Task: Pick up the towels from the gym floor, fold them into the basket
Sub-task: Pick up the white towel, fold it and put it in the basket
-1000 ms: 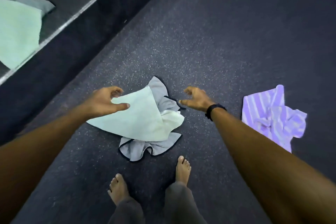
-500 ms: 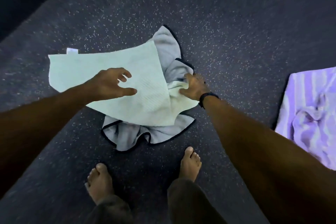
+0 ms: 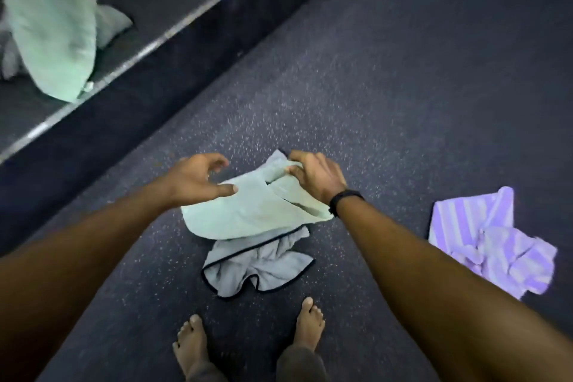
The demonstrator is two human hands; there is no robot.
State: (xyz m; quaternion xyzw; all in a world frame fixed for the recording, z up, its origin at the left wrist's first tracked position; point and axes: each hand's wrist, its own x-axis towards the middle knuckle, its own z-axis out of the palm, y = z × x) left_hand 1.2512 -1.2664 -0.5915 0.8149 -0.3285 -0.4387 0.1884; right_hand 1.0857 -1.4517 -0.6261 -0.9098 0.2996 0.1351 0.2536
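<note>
1. Since half a second ago, green towel (image 3: 248, 214) goes from spread wide over the floor to bunched and lifted; camera view has pulled back up.
2. Right hand (image 3: 316, 175) grip: fingers pinch the green towel's upper edge. Left hand (image 3: 192, 178) grip: thumb lies against the towel's left edge, fingers curled above it; a firm hold cannot be confirmed.
3. Grey towel (image 3: 257, 267), dark-trimmed, lies crumpled on the gym floor (image 3: 403, 87) under the green one, just ahead of the bare feet (image 3: 251, 341).
4. Purple striped towel (image 3: 493, 245) lies crumpled well to the right.
5. Mirror (image 3: 93, 9) at upper left reflects the green towel.
6. Judgement: early stage. No towel folded; no basket in view; three towels remain.
</note>
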